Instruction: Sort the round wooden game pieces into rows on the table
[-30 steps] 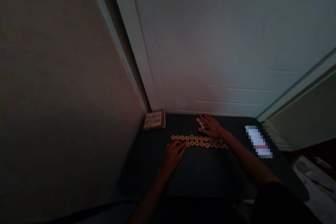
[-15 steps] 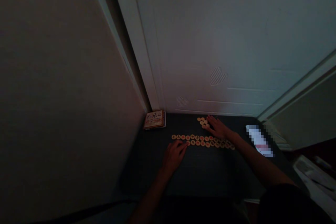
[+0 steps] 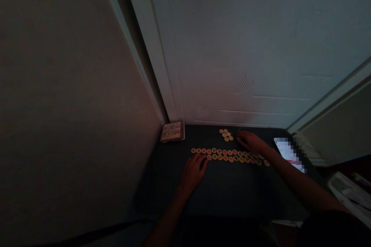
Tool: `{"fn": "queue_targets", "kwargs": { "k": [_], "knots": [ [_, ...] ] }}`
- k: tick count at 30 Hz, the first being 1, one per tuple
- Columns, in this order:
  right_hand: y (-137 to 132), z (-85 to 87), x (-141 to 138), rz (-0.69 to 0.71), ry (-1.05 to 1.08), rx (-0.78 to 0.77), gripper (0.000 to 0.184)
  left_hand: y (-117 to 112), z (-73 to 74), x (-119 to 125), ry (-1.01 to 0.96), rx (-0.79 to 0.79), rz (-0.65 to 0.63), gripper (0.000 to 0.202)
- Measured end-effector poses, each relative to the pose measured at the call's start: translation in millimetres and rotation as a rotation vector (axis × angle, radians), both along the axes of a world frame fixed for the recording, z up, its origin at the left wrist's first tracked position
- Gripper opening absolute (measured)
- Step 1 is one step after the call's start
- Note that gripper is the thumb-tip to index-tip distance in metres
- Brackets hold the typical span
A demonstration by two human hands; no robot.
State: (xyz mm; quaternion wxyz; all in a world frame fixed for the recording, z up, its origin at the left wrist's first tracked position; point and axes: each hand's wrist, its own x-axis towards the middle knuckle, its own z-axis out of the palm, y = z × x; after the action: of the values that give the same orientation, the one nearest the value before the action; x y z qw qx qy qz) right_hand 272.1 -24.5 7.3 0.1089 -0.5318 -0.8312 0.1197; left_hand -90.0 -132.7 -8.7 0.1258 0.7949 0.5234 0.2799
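Round wooden xiangqi pieces [image 3: 219,158] with red and dark characters lie in two long rows across the dark table [image 3: 226,193]. My left hand [image 3: 194,170] rests at the left end of the nearer row, thumb apart from the bent fingers, fingertips by or touching the end piece. Beyond the rows, several loose pieces [image 3: 226,135] sit in a small cluster, plain sides showing. Just right of that cluster is my right hand [image 3: 252,142], its fingers curled together above the table. Whatever they hold, if anything, is hidden. My right forearm covers part of the rows' right end.
A decorated flat box [image 3: 172,131] sits at the table's back left corner. Toward the right edge lies a phone [image 3: 288,154] with a lit, blurred screen. A white panelled door [image 3: 261,46] rises behind the table, with a wall [image 3: 72,104] on the left.
My right hand has moved right, off the loose cluster, and its spread fingers have curled in. My left hand has stayed at the row's left end. The view has shifted slightly.
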Motion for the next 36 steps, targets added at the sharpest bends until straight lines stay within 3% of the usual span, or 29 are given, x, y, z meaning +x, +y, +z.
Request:
{"fn": "queue_targets", "kwargs": {
  "k": [8, 14, 24, 36],
  "knots": [
    [6, 3.4, -3, 0.029, 0.023, -0.039, 0.026, -1, -1.0, -2, -0.026, -0.042, 0.030, 0.018],
    [5, 5.5, 0, -0.029, 0.021, -0.023, 0.029, -3, 0.9, -2, 0.007, -0.007, -0.068, 0.028],
    [-7, 9.1, 1, -0.077, 0.004, -0.006, 0.028, 0, -2.1, -2, 0.079, -0.002, -0.073, 0.030],
    [-20, 18.0, 6, -0.037, 0.057, 0.029, 0.023, 0, -3.0, -1, 0.127, -0.002, -0.069, 0.032]
  ]
}}
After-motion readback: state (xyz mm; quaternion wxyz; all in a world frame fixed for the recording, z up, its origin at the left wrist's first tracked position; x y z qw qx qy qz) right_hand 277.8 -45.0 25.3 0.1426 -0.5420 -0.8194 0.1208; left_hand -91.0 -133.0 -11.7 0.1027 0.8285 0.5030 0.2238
